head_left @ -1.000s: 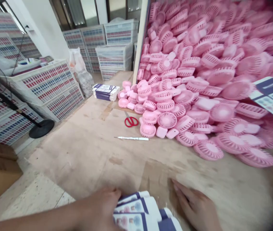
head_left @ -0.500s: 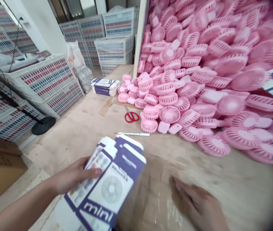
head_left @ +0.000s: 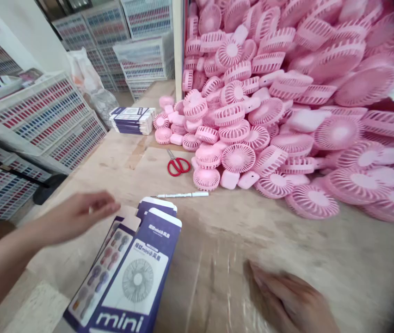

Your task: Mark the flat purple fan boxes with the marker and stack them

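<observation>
Two or more flat, unfolded purple-and-white fan boxes (head_left: 138, 277), printed "mini", lie overlapped on the table in front of me. My left hand (head_left: 79, 215) is just above their upper left corner, apart from them, fingers loosely spread and holding nothing. At the lower right my right hand (head_left: 287, 296) rests on the brown tabletop, its fingers bent and close together with nothing visible in them. A white pen (head_left: 183, 195) lies beyond the boxes. Past it are red-handled scissors (head_left: 178, 166).
A large heap of pink mini fans (head_left: 238, 157) spills over the table's right and back. A stack of flat boxes (head_left: 132, 121) sits at the far left edge. White crates (head_left: 47, 111) and a black stand base (head_left: 49, 187) stand beyond the left edge.
My left hand has let go of the flat boxes and moved up and left; they now lie on the table. My right hand has hardly moved. The view has shifted slightly.
</observation>
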Motion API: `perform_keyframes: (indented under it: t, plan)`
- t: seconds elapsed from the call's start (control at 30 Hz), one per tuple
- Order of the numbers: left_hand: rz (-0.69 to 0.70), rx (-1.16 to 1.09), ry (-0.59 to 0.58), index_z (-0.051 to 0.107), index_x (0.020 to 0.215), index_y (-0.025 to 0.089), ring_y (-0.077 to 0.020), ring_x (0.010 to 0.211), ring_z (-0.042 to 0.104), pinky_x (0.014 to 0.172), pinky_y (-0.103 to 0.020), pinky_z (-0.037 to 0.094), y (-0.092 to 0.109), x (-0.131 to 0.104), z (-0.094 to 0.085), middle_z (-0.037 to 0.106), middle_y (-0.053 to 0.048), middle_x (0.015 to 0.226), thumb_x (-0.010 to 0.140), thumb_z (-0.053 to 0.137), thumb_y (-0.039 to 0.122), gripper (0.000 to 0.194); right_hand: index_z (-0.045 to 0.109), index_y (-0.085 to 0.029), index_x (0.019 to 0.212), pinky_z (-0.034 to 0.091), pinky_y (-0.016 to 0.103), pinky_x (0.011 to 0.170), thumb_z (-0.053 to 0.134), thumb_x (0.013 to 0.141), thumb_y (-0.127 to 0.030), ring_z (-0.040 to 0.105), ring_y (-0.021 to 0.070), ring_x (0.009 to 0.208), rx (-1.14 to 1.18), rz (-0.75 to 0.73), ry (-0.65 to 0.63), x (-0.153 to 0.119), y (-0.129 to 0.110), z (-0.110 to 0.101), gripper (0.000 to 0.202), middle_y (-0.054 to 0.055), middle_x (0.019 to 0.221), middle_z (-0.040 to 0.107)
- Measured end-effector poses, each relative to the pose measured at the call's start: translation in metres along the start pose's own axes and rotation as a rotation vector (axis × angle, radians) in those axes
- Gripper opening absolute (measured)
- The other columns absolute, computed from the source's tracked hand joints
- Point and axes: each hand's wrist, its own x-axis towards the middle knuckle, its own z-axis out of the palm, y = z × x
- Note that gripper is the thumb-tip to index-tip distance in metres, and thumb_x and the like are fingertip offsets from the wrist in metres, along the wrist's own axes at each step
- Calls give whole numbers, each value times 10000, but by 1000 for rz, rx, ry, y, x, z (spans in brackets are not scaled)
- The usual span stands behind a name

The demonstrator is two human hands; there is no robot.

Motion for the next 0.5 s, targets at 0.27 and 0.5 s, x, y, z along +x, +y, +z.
perform_keyframes:
  t: [0.27, 0.5]
  plan:
    - [409, 562, -405, 635, 646, 160, -134, 531, 471, 524, -255, 319, 60, 147, 37, 561, 1, 571, 592, 600, 208, 80, 610, -93, 1002, 475, 205, 477, 388, 846, -113, 603, 82, 495, 19, -34, 0, 6, -4, -4, 272, 40, 769, 714]
    - [355, 419, -244, 589, 516, 156, -96, 476, 412, 481, -228, 276, 52, 123, -12, 522, 40, 501, 511, 597, 54, 103, 596, -116, 1046, 460, 223, 450, 397, 854, -125, 584, 94, 471, 26, 13, 12, -1, -2, 2, 277, 11, 652, 679]
